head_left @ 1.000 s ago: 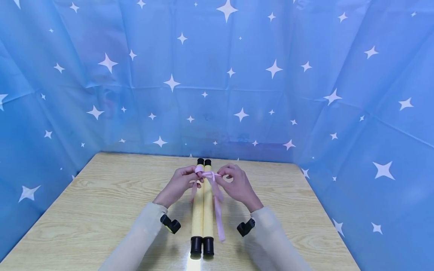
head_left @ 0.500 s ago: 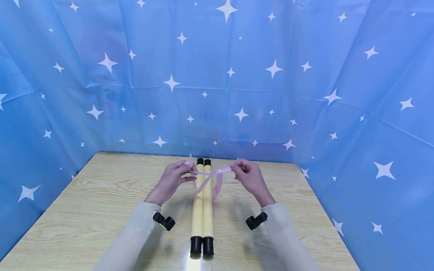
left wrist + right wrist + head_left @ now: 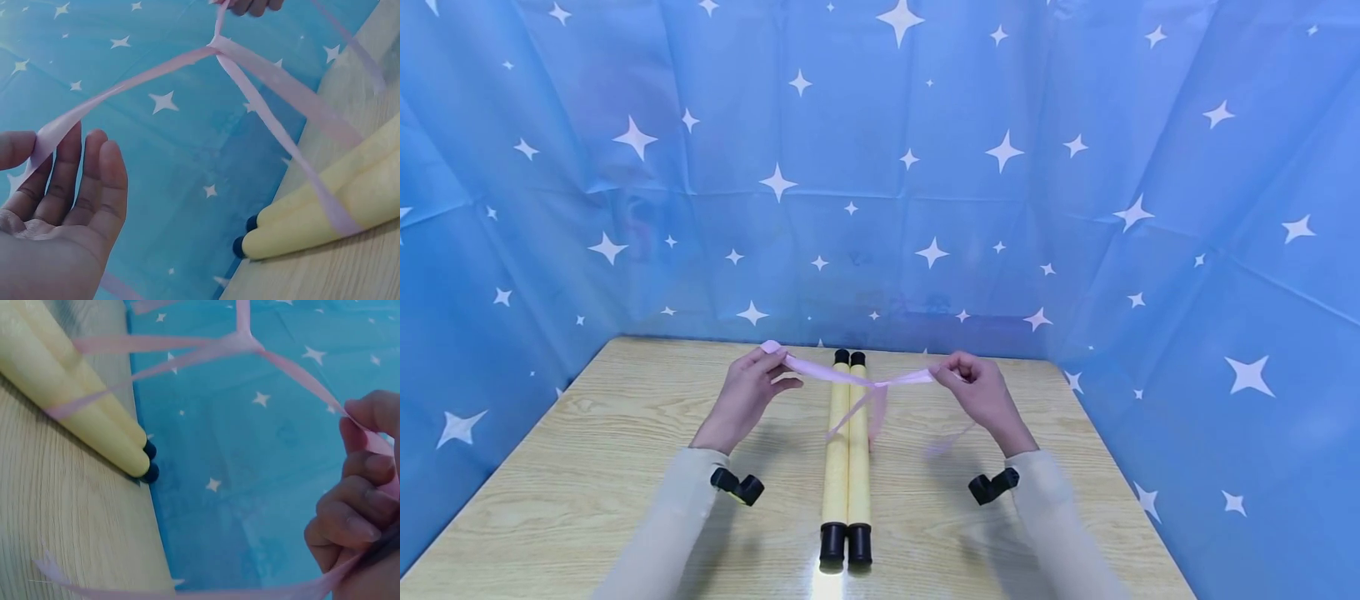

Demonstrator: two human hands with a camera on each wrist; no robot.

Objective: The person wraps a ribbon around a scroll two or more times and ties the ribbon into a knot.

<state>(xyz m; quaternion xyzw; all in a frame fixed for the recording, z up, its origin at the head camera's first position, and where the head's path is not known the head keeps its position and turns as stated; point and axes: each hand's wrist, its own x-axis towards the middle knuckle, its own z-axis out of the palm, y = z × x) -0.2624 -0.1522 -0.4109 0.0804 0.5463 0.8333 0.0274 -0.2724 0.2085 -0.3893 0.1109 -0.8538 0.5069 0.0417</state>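
Observation:
Two yellow scrolls (image 3: 847,467) with black end knobs lie side by side on the table, pointing away from me. A pink ribbon (image 3: 827,371) loops round them, and its crossing stands raised above the scrolls. My left hand (image 3: 745,396) pinches one end of the ribbon between thumb and forefinger; the other fingers are spread in the left wrist view. On the right side, my right hand (image 3: 981,396) pinches the other end, its remaining fingers curled in the right wrist view. Both ends are stretched outward, and a loose tail hangs below the right hand.
The wooden table (image 3: 587,467) extends on both sides of the scrolls. A blue star-printed curtain (image 3: 880,208) stands behind its back edge and along both sides. Small black wrist cameras sit on both sleeves (image 3: 658,517).
Both hands have moved apart, left hand leftward and right hand rightward. The ribbon, earlier gathered close over the scrolls, is now drawn out between them, with its crossing lifted.

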